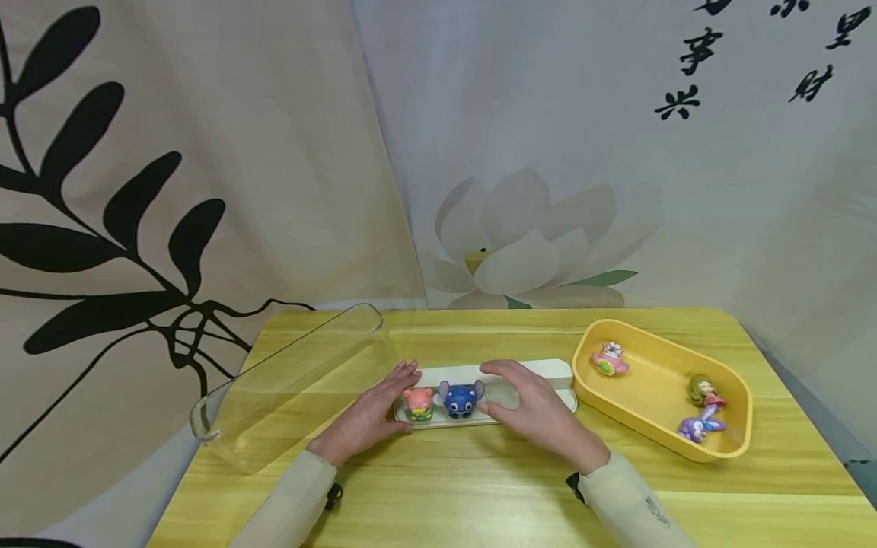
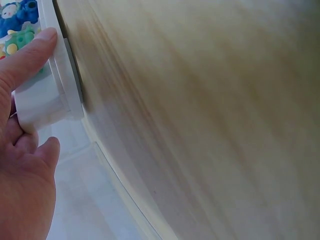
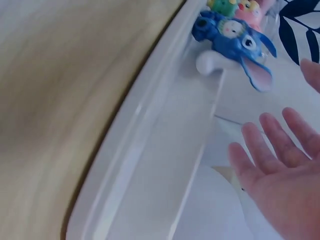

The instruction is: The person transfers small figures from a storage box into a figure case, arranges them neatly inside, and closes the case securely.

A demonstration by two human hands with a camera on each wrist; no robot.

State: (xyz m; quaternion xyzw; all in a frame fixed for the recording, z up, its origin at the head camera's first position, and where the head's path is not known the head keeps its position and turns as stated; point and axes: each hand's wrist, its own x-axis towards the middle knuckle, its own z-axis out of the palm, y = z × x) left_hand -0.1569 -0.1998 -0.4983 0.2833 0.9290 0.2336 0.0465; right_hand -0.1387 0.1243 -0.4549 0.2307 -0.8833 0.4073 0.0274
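Observation:
A long white tray (image 1: 527, 372) lies on the table, with a pink and green figurine (image 1: 419, 403) and a blue big-eared figurine (image 1: 460, 399) standing side by side toward its left. The left hand (image 1: 366, 417) grips the tray's left end; in the left wrist view its thumb lies on the rim by the green part of the figurine (image 2: 20, 40). Beside the blue figurine (image 3: 232, 37) is the right hand (image 1: 537, 411), fingers spread and relaxed, holding nothing. Whether its thumb touches that figurine I cannot tell.
A yellow tray (image 1: 644, 430) at the right holds a pink figurine (image 1: 610, 359), a green-haired doll (image 1: 704, 390) and a purple rabbit-eared figurine (image 1: 700, 426). At the left lies a clear plastic cover (image 1: 294, 380). Printed cloth hangs behind the table (image 1: 452, 487).

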